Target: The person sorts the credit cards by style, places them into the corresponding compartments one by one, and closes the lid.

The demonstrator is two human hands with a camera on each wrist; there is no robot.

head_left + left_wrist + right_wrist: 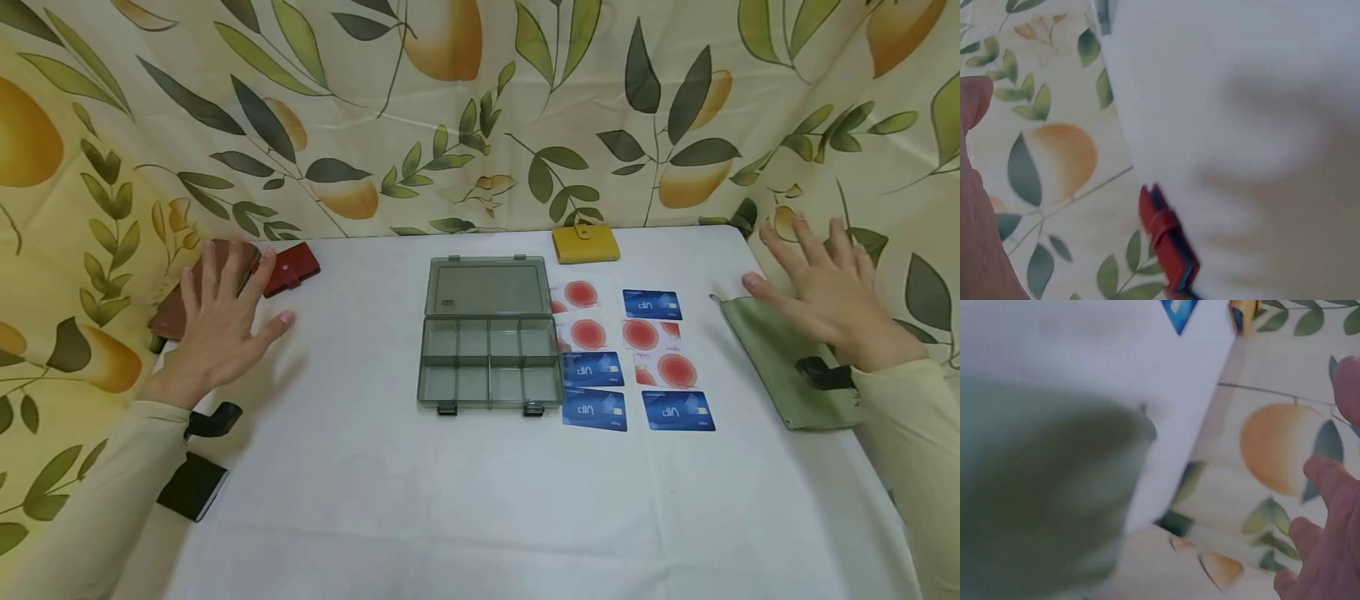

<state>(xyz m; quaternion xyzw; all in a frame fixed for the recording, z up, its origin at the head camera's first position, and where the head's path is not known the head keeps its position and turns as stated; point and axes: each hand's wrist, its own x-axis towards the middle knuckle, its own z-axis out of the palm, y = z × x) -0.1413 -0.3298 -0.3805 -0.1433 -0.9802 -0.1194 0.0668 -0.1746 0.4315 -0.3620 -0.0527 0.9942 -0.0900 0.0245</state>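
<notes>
Left hand [217, 321] spread flat, empty, over brown leather wallet [180, 304]; right hand [825, 287] splayed, empty, above green cloth pouch [780, 367]; better to lower slowly, grasp edges squarely

A worktop [390, 500] covered with a plain white cloth fills the lower part of the head view. Behind it and along both sides hangs a cream fabric backdrop [450, 117] printed with orange-yellow pears, dark and light green leaves and thin brown stems. The backdrop meets the worktop's far edge and folds round its corners. The light is soft and even, with faint shadows on the cloth.
</notes>
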